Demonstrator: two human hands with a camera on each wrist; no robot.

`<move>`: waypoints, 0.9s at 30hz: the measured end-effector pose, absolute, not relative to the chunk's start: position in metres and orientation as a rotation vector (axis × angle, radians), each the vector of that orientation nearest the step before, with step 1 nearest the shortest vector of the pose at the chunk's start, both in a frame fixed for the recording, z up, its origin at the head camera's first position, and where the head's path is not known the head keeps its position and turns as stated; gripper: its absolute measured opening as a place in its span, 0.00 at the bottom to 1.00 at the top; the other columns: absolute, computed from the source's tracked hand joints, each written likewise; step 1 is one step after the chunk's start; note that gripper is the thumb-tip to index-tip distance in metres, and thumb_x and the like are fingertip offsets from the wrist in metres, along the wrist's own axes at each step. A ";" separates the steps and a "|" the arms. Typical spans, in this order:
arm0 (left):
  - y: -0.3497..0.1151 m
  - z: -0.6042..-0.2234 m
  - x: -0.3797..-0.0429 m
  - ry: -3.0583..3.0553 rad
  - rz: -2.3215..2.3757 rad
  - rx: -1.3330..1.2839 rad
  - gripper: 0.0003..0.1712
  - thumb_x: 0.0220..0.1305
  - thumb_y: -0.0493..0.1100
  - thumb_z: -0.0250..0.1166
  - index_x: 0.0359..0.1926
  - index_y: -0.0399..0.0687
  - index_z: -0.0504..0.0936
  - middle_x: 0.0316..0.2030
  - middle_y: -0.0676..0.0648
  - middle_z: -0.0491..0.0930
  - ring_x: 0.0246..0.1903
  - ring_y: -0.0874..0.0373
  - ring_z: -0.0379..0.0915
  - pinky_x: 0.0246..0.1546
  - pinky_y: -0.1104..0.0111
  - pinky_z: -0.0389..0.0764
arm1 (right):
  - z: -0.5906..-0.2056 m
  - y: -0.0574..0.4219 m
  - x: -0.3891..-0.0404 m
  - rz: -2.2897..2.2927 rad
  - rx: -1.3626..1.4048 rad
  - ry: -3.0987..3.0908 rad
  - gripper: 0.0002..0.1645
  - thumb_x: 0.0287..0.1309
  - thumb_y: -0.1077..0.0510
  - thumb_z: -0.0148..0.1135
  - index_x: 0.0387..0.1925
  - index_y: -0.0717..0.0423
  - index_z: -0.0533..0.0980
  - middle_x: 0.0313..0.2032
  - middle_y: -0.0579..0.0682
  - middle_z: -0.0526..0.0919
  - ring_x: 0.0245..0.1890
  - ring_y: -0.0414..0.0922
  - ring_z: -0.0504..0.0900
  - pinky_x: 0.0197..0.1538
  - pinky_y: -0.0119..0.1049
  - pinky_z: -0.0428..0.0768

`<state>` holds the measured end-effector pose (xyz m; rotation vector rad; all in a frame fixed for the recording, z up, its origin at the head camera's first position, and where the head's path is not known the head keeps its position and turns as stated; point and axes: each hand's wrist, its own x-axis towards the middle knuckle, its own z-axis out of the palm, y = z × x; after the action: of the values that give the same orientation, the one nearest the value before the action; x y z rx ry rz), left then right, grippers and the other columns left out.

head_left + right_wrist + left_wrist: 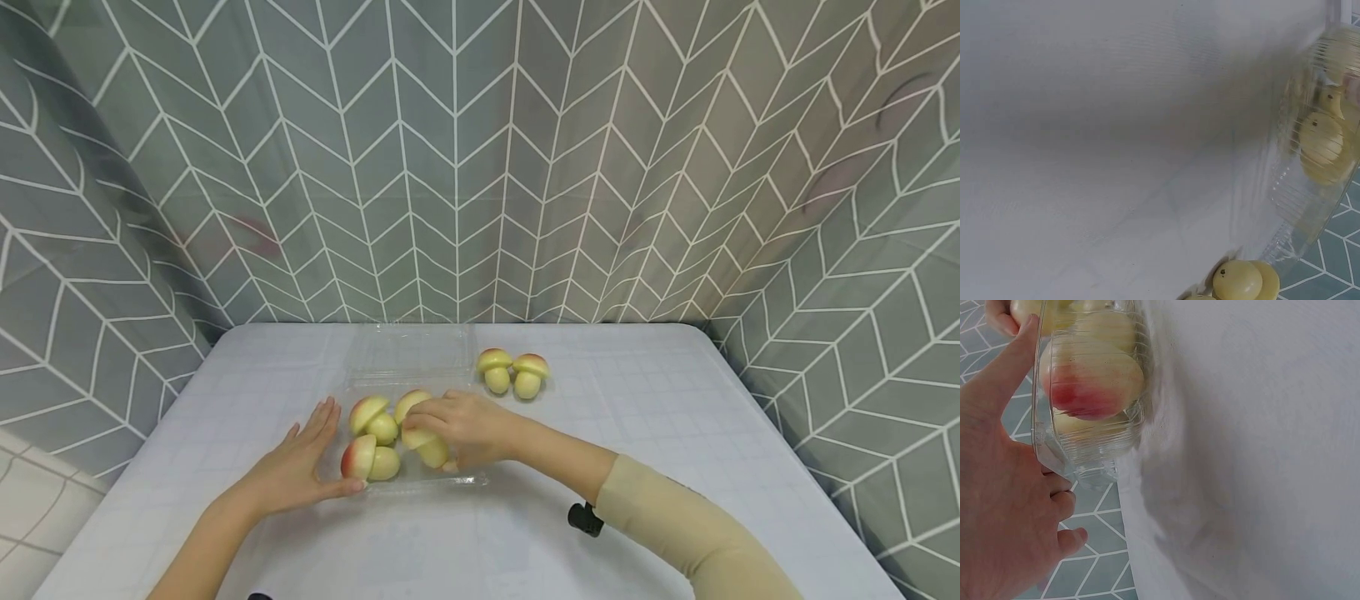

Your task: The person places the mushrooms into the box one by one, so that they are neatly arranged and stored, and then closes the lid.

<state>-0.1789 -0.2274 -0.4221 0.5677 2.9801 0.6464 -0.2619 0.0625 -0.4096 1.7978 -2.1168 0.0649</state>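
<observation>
A clear plastic clamshell box (467,481) lies open, its lid (412,350) folded back. Inside sit several pale yellow mushroom-shaped pieces with reddish caps, such as the left front mushroom (385,463) and the one behind it (383,428). My right hand (476,427) reaches over the box's right half and grips a mushroom (432,452) there; its cap is partly hidden by the fingers. At the box's left side is my left hand (296,471), fingers straight, thumb at the front corner. In the left wrist view, that thumb lies along the rim of the box (1094,459).
Behind and right of the box, two more mushrooms (528,377) stand on the white tablecloth (622,392). A small black object (584,519) shows beneath the right forearm. A grey patterned curtain (487,167) surrounds the table's back and sides.
</observation>
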 end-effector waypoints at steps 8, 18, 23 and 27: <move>-0.227 -0.421 -0.179 2.991 0.643 0.589 0.69 0.48 0.71 0.67 0.70 0.23 0.48 0.71 0.26 0.44 0.70 0.34 0.41 0.64 0.36 0.49 | -0.411 0.062 -0.261 -0.030 1.824 -2.143 0.50 0.37 0.40 0.77 0.61 0.55 0.69 0.58 0.46 0.74 0.58 0.38 0.72 0.44 0.27 0.75; -0.227 -0.421 -0.179 2.983 0.659 0.579 0.69 0.48 0.71 0.68 0.70 0.23 0.48 0.71 0.27 0.44 0.71 0.34 0.41 0.64 0.36 0.48 | -0.412 0.056 -0.260 -0.161 1.860 -2.150 0.44 0.38 0.45 0.76 0.59 0.50 0.70 0.57 0.43 0.74 0.58 0.37 0.72 0.43 0.27 0.74; -0.227 -0.421 -0.179 2.976 0.664 0.570 0.69 0.48 0.71 0.68 0.70 0.23 0.47 0.71 0.27 0.43 0.71 0.34 0.40 0.64 0.36 0.47 | -0.412 0.053 -0.259 -0.209 1.893 -2.170 0.43 0.38 0.48 0.76 0.59 0.49 0.69 0.57 0.42 0.73 0.57 0.37 0.72 0.44 0.26 0.74; -0.227 -0.421 -0.179 2.972 0.664 0.563 0.69 0.48 0.71 0.67 0.71 0.24 0.47 0.72 0.27 0.43 0.71 0.35 0.40 0.65 0.36 0.47 | -0.411 0.051 -0.258 -0.232 1.903 -2.202 0.43 0.39 0.50 0.75 0.60 0.48 0.69 0.57 0.41 0.74 0.56 0.36 0.73 0.42 0.26 0.74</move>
<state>-0.1786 -0.2270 -0.4206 0.5631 2.9724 0.6644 -0.2579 0.0515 -0.4111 1.9034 -2.2019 -0.2317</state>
